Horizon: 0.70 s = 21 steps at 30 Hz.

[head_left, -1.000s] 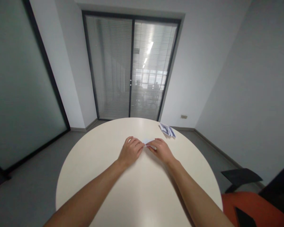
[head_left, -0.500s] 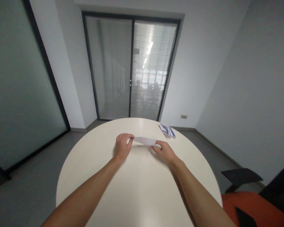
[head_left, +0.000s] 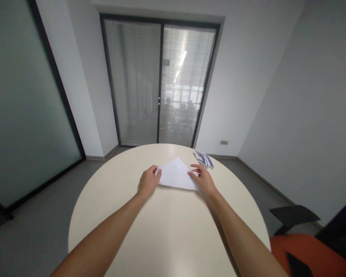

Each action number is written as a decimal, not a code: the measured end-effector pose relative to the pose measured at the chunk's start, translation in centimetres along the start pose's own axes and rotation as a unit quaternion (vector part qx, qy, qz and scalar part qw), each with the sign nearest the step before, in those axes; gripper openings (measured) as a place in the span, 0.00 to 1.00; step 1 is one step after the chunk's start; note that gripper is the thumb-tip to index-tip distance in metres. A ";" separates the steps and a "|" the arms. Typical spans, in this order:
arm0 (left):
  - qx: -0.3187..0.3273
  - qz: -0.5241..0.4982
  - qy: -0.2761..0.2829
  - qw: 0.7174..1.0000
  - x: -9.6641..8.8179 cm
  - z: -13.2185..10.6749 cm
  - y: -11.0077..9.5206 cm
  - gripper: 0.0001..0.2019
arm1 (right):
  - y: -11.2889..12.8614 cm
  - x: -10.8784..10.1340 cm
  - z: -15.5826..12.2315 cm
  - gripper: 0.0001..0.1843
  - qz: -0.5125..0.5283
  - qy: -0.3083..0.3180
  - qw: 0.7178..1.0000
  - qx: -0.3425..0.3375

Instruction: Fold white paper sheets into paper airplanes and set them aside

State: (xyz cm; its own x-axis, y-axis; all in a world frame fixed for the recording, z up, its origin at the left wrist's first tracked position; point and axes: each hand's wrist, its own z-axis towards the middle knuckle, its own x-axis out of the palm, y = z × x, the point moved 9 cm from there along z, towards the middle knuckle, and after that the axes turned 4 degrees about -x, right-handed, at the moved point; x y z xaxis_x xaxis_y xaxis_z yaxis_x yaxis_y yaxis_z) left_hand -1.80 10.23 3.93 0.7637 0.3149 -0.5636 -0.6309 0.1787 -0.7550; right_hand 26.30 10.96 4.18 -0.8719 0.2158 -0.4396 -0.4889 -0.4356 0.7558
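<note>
A white sheet of paper (head_left: 177, 175), folded with a pointed top and a straight lower edge, is between my hands over the round table (head_left: 161, 231). My left hand (head_left: 150, 180) pinches its left corner between thumb and fingers. At the right corner, my right hand (head_left: 203, 179) grips the paper with the thumb on its face and some fingers raised. Whether the paper's lower edge touches the tabletop I cannot tell.
Near the table's far right edge lies a printed, folded paper (head_left: 204, 159) in blue and white. An office chair with a red seat (head_left: 314, 254) and black armrest (head_left: 295, 215) stands at the right. Glass doors with blinds (head_left: 158, 84) are beyond the table.
The paper has tilted from nearly edge-on to showing its broad face, with its point upward. Both hands have turned slightly with it, and the right hand's fingers have lifted.
</note>
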 end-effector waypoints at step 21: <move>0.047 0.273 0.079 0.958 1.0 -1.2 -0.5 0.12 | -2.4 1.6 -1.0 0.30 -0.111 0.097 0.989 0.013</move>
State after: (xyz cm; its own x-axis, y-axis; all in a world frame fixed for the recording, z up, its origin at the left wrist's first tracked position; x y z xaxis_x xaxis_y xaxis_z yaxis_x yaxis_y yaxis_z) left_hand -0.56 9.31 3.36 0.3236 0.2416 -0.9148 -0.9457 0.1134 -0.3046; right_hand 26.06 11.43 1.17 -0.7222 0.1310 -0.6791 -0.6706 -0.3732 0.6412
